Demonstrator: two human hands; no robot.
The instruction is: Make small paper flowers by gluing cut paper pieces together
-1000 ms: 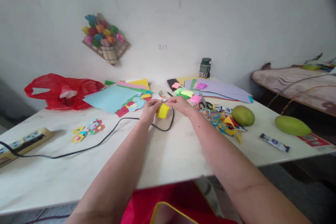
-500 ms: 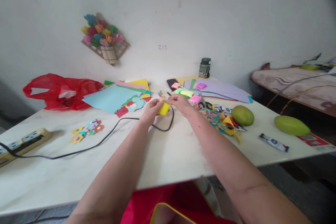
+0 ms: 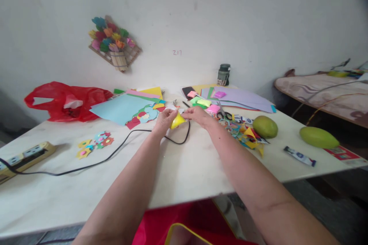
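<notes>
Over the middle of the table, my left hand (image 3: 164,122) pinches a small yellow packet (image 3: 177,121) that looks like soft modelling clay in clear wrap. From the other side, the fingertips of my right hand (image 3: 198,117) are closed on its right edge. Just beyond my right hand lie similar packets: a light green one (image 3: 204,102) and a pink one (image 3: 213,108). A black cable (image 3: 181,142) loops on the table under the yellow packet. Cut paper flowers (image 3: 142,116) lie beyond my left hand.
Scissors (image 3: 225,115), paper scraps (image 3: 250,138), a glue tube (image 3: 299,156) and two green fruits (image 3: 265,126) are on the right. To the left are a red plastic bag (image 3: 57,97), blue paper (image 3: 117,108), small paper flowers (image 3: 84,148) and a power strip (image 3: 34,155).
Between my fingers the yellow packet has turned and changed shape, from a flat square to a bulging, glossy one. Both hands have stayed in nearly the same place.
</notes>
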